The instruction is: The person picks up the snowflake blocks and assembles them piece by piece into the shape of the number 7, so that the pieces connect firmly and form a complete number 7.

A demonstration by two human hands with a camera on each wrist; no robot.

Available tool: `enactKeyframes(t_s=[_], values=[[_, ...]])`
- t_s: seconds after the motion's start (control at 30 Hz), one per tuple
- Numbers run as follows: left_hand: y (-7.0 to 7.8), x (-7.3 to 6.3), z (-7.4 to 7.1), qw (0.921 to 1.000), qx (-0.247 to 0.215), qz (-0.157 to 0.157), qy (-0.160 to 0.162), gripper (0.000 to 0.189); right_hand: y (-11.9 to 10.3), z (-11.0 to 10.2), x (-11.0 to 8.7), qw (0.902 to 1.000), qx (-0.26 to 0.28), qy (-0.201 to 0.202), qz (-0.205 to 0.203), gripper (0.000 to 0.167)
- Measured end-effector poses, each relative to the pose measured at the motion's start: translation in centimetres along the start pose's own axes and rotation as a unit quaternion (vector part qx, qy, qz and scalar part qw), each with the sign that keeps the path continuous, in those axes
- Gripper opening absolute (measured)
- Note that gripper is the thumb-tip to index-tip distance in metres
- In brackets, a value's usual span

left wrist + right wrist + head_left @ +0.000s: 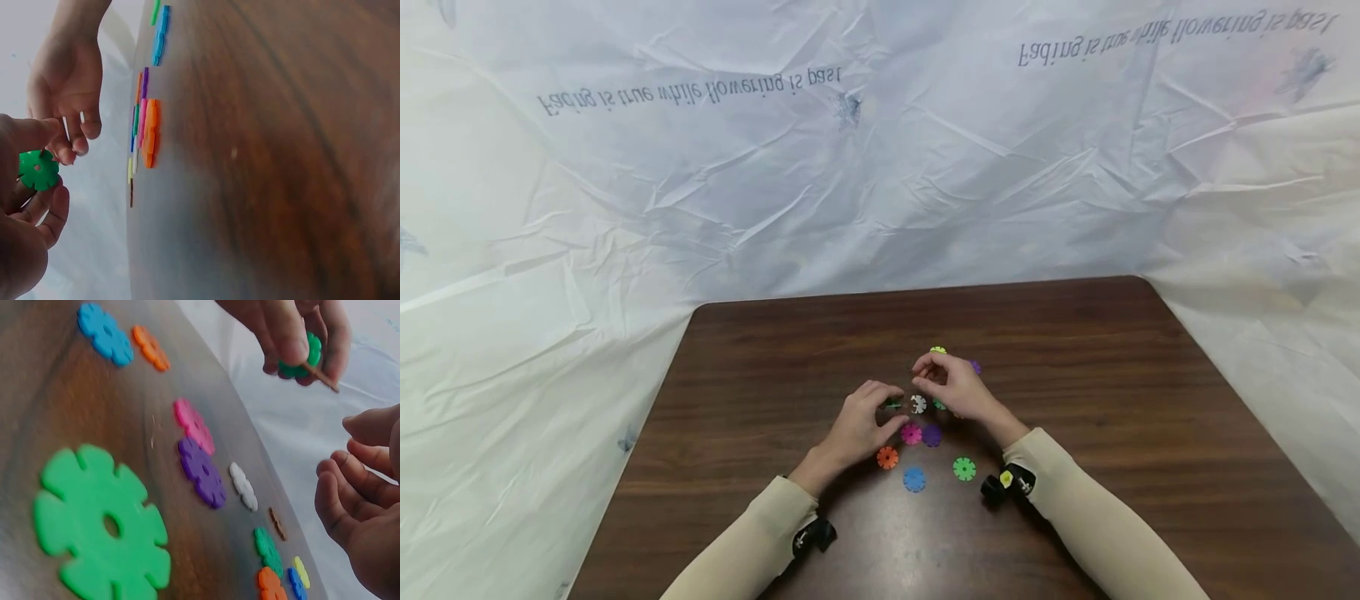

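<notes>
My left hand (859, 421) pinches a green notched plastic disc (41, 179) between thumb and fingers, above the table. A brown disc (322, 377), seen edge-on in the right wrist view, sticks out from the green one; how far they are slotted together cannot be told. Close by on the right is my right hand (958, 387), its fingers loosely bent with nothing visible between them. Below the hands lie a white disc (242, 485), a pink disc (912, 439) and a purple disc (932, 442).
Nearer on the brown table (760, 350) lie an orange disc (882, 457), a blue disc (914, 486) and a light green disc (957, 468). Several more, including a yellow disc (301, 572) and another brown disc (278, 524), lie around the right hand. White sheeting (880, 208) hangs behind.
</notes>
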State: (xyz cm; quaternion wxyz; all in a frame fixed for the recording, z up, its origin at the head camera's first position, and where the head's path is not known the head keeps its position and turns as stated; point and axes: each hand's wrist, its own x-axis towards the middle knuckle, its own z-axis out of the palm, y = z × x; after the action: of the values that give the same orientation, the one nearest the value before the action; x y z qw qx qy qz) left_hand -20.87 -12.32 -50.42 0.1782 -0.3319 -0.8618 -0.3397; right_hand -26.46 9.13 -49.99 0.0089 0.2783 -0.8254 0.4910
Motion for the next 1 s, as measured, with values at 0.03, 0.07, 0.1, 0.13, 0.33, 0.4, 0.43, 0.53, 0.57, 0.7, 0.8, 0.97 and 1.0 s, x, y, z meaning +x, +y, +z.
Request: enactKeyframes(t_s=[0.03, 0.07, 0.1, 0.13, 0.33, 0.4, 0.43, 0.53, 0.57, 0.7, 0.8, 0.97, 1.0], values=[[0.0, -0.1, 0.0, 1.0000, -0.001, -0.003, 0.001, 0.034, 0.2, 0.0, 0.1, 0.9999, -0.014, 0.006, -0.005, 0.019], [0.0, -0.1, 0.0, 1.0000, -0.004, -0.005, 0.003, 0.034, 0.3, 0.0, 0.3, 0.9995, -0.030, 0.012, -0.009, 0.017], [0.0, -0.1, 0.0, 1.0000, -0.005, -0.006, 0.004, 0.034, 0.5, 0.0, 0.4, 0.9986, -0.047, 0.018, -0.014, 0.016], [0.0, -0.1, 0.0, 1.0000, -0.005, -0.006, 0.006, 0.034, 0.7, 0.0, 0.6, 0.9976, -0.063, 0.023, -0.019, 0.015], [0.0, 0.0, -0.1, 0.9999, 0.004, -0.008, 0.012, 0.033, 1.5, 0.3, 1.7, 0.9918, -0.125, 0.023, -0.016, 0.022], [0.1, 0.0, -0.2, 0.9999, 0.007, -0.011, 0.008, 0.034, 1.9, 0.5, 2.0, 0.9901, -0.139, 0.017, -0.003, 0.025], [0.1, 0.1, -0.3, 0.9999, 0.006, -0.013, 0.005, 0.034, 2.0, 0.6, 2.1, 0.9890, -0.147, 0.015, 0.004, 0.026], [0.0, 0.0, -0.3, 0.9998, 0.010, -0.016, 0.001, 0.036, 2.5, 0.9, 2.4, 0.9864, -0.163, 0.002, 0.022, 0.028], [0.0, 0.0, -0.3, 0.9998, 0.011, -0.017, 0.000, 0.035, 2.6, 1.0, 2.5, 0.9856, -0.167, -0.002, 0.026, 0.029], [-0.1, -0.1, -0.3, 0.9998, 0.012, -0.015, -0.001, 0.035, 3.0, 1.2, 2.8, 0.9831, -0.179, -0.013, 0.034, 0.030], [-0.1, -0.1, -0.4, 0.9999, 0.012, -0.010, 0.000, 0.035, 3.1, 1.3, 2.8, 0.9826, -0.182, -0.017, 0.032, 0.031], [-0.1, -0.1, -0.6, 0.9998, 0.016, -0.008, 0.001, 0.034, 3.4, 1.6, 3.0, 0.9806, -0.191, -0.027, 0.033, 0.030], [-0.1, -0.1, -0.6, 0.9998, 0.017, -0.009, 0.000, 0.033, 3.4, 1.7, 3.1, 0.9802, -0.193, -0.028, 0.034, 0.030]])
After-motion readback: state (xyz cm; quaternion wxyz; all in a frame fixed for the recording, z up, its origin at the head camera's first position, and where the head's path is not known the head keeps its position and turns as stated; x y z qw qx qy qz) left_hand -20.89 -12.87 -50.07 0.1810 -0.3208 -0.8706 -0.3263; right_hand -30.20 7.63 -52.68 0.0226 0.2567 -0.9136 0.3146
